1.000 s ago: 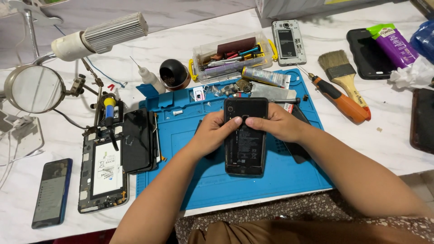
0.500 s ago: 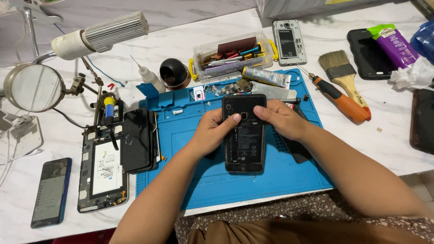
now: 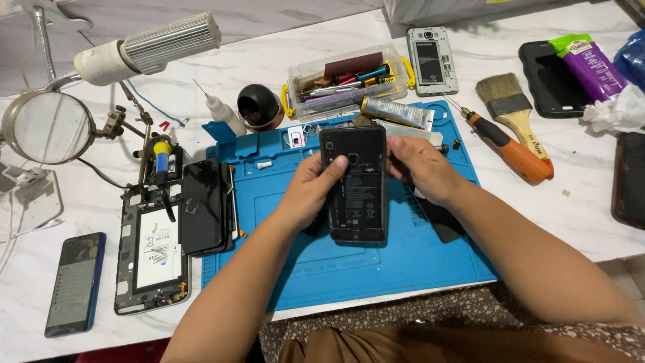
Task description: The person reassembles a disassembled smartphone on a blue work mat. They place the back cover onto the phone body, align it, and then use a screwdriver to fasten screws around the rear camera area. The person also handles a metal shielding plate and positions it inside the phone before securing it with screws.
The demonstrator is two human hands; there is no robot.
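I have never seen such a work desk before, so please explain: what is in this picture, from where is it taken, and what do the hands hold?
The camera sits on the person's head and looks down. Both bare hands, left hand and right hand, hold a black opened smartphone above a blue rubber work mat on a white marble table. Around lie an orange-handled screwdriver, a wooden paintbrush, a clear plastic tool box, a round magnifying glass and an opened tablet.
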